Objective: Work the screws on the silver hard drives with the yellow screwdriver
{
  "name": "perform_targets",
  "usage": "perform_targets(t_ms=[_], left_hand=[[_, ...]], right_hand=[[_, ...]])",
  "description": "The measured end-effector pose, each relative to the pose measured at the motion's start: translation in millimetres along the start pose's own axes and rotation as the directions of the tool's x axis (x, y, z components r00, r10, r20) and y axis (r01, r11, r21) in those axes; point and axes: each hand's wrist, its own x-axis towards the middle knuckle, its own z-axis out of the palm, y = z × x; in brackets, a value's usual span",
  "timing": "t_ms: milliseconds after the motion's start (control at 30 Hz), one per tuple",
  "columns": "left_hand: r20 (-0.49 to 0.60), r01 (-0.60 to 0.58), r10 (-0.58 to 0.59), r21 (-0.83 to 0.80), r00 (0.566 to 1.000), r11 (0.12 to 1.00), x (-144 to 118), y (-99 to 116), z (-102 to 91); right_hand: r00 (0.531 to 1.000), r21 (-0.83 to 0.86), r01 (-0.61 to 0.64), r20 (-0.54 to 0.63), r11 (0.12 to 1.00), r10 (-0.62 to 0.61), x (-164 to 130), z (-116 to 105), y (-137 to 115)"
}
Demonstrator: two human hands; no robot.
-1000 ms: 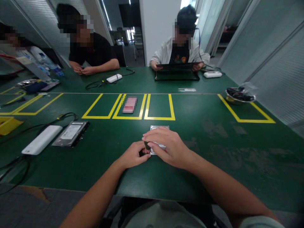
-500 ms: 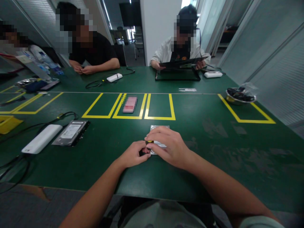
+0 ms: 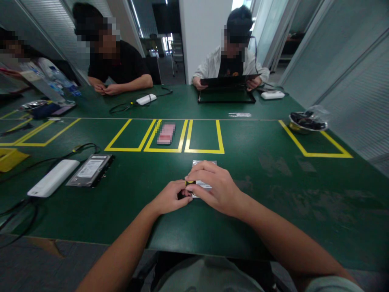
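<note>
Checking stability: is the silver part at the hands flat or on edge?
Flat: the silver part lies with its broad face up beneath the right hand.

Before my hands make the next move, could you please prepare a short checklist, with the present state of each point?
1. Right hand grips the black-and-yellow handle: ok, between thumb and fingers.
2. Left hand is beside the silver drive: ok, at its left edge.
3. Left hand holds the drive firmly: cannot tell, its fingertips are partly hidden.
4. Lower end of the handle is placed correctly: cannot tell, the hands hide it.
5. Silver drive is fully visible: not ok, the right hand covers much of it.
6. Larger hard drive is apart from both hands: ok, off to the left.
</note>
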Motion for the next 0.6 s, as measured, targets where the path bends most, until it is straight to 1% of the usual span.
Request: perform_targets(t_ms=[200,467,600], left_hand=[[0.009,-0.016,0.016,0.023,1.0,1.0,-0.3,-0.8,0.9],[0.015,-0.01,0.009,0.039,1.0,0.999,0.4,0.3,-1.8],[0.001,-0.028,0.028,0.068,1.0,0.997,-0.6,-2.5,-1.3]], right_hand=[[0.999,0.033,0.03,0.043,0.999,-0.031,0.7,-2.3,-1.3],[1.0,0.005,-0.002,0.002,1.0,0.002,-0.6,0.1,0.0],[0.999,0.002,0.03,0.018,1.0,-0.03,0.0,-1.4,0.0]])
